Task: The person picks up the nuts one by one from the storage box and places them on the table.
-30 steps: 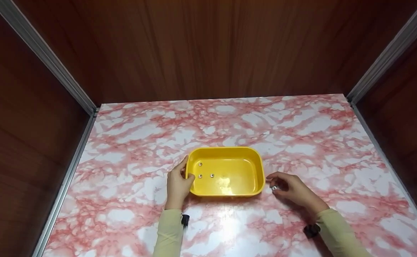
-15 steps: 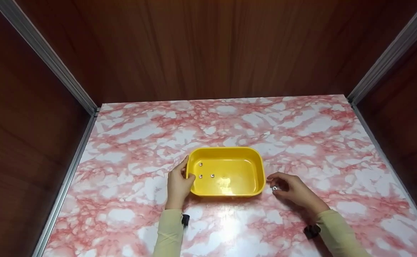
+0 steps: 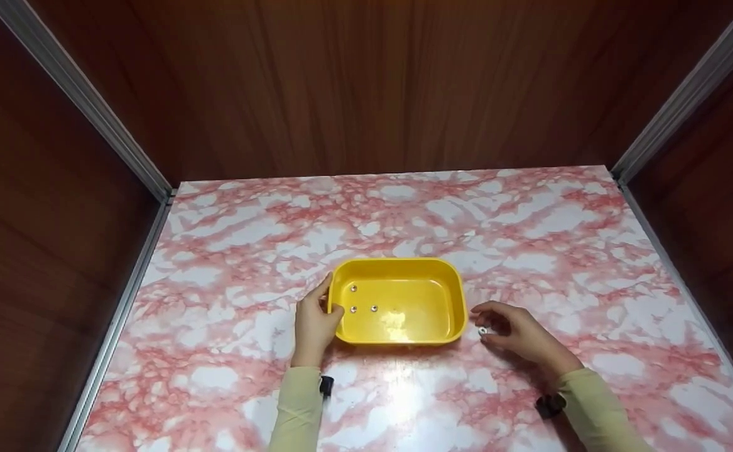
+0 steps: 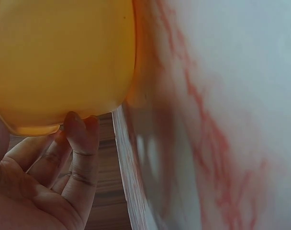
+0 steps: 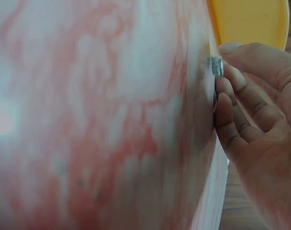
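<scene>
A yellow rectangular plastic box (image 3: 404, 304) with rounded corners sits in front of me. My left hand (image 3: 316, 321) grips its left wall, thumb hooked over the rim and fingers along the outside; the left wrist view shows fingertips against the box wall (image 4: 64, 57). Inside, towards the left, lie three small shiny metal nuts (image 3: 374, 308). To the right of the box, a single metal nut (image 3: 482, 331) is on the tabletop. My right hand (image 3: 520, 333) is around it with thumb and fingers spread; in the right wrist view the nut (image 5: 216, 66) sits close by the fingertips.
The tabletop (image 3: 397, 213) has a red and white marbled surface. Dark wood-grain panels (image 3: 366, 88) rise at the back and both sides, with grey metal rails (image 3: 83, 100) at the corners. Black wrist bands (image 3: 550, 406) sit at both sleeves.
My right thumb and fingers have loosened from around the nut and shifted slightly right, leaving it more exposed on the table. The left hand and the box keep their place.
</scene>
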`<state>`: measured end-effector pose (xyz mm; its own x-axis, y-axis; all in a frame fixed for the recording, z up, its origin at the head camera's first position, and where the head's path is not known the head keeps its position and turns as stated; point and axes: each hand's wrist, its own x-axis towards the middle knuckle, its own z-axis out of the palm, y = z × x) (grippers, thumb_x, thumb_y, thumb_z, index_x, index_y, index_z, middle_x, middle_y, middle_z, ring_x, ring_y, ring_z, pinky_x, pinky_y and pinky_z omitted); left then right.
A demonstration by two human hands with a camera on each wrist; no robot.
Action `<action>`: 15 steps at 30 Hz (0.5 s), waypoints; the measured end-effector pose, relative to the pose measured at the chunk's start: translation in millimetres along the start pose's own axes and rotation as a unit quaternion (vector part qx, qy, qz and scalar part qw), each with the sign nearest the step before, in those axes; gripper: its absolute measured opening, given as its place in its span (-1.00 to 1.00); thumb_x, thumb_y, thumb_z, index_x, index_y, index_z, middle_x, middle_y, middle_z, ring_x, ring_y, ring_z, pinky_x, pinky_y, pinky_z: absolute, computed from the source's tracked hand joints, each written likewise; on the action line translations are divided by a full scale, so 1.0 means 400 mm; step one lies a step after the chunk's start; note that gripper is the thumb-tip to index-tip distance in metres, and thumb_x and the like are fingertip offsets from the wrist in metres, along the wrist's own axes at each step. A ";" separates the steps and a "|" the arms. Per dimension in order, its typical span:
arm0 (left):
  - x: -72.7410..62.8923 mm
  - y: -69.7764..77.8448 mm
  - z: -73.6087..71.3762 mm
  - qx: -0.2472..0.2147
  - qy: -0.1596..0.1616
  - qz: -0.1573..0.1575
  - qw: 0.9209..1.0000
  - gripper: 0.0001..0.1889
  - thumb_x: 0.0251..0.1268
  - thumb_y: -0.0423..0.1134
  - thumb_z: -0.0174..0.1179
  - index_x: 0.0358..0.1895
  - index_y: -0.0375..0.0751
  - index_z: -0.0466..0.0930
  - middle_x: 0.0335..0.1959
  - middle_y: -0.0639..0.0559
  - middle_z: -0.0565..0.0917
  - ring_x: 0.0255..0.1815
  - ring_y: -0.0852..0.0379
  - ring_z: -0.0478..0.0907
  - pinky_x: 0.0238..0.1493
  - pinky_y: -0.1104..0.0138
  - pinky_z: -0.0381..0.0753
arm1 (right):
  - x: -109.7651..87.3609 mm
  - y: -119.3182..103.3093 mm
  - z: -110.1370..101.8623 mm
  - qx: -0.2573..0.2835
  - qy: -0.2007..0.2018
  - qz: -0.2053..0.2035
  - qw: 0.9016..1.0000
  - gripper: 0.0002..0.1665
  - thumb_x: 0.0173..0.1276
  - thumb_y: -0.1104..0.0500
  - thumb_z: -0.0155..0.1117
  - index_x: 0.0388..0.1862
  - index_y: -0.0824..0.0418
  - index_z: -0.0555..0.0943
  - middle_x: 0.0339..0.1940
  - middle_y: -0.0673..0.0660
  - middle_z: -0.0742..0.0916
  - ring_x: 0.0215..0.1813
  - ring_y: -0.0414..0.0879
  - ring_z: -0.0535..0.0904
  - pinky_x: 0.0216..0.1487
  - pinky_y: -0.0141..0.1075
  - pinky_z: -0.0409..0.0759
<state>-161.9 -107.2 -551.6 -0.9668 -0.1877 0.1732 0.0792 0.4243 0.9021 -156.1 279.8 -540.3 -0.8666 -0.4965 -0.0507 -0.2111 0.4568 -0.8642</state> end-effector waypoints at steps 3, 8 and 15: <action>0.001 -0.001 0.000 0.003 0.001 -0.001 1.000 -0.30 -0.11 -0.57 0.22 0.28 -0.20 0.47 -0.28 -0.17 0.68 -0.44 0.12 0.54 -0.51 0.34 0.57 | -0.004 -0.023 -0.007 0.009 -0.004 0.001 1.000 -0.48 0.18 0.42 0.33 0.15 0.42 0.48 -0.03 0.31 0.66 0.00 0.24 0.55 0.04 0.04 0.51; 0.002 0.000 -0.001 0.011 0.003 -0.008 1.000 -0.30 -0.10 -0.55 0.21 0.28 -0.18 0.48 -0.31 -0.12 0.67 -0.45 0.13 0.52 -0.51 0.34 0.55 | -0.005 0.004 -0.012 0.019 -0.011 0.007 1.000 -0.45 0.17 0.39 0.36 0.17 0.37 0.47 0.00 0.27 0.66 0.03 0.21 0.55 0.08 0.01 0.50; -0.001 0.005 -0.001 0.020 0.008 -0.004 1.000 -0.31 -0.12 -0.54 0.23 0.27 -0.19 0.49 -0.32 -0.13 0.68 -0.46 0.14 0.53 -0.50 0.34 0.56 | -0.003 0.049 -0.020 0.034 -0.024 0.024 0.999 -0.40 0.16 0.26 0.41 0.20 0.24 0.48 0.04 0.14 0.67 0.06 0.06 0.56 0.11 -0.23 0.51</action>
<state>-161.3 -106.8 -549.7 -0.9636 -0.2050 0.1715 0.0604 0.4581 0.8868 -162.7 295.2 -553.2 -0.8524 -0.5101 -0.1152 -0.1373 0.4309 -0.8919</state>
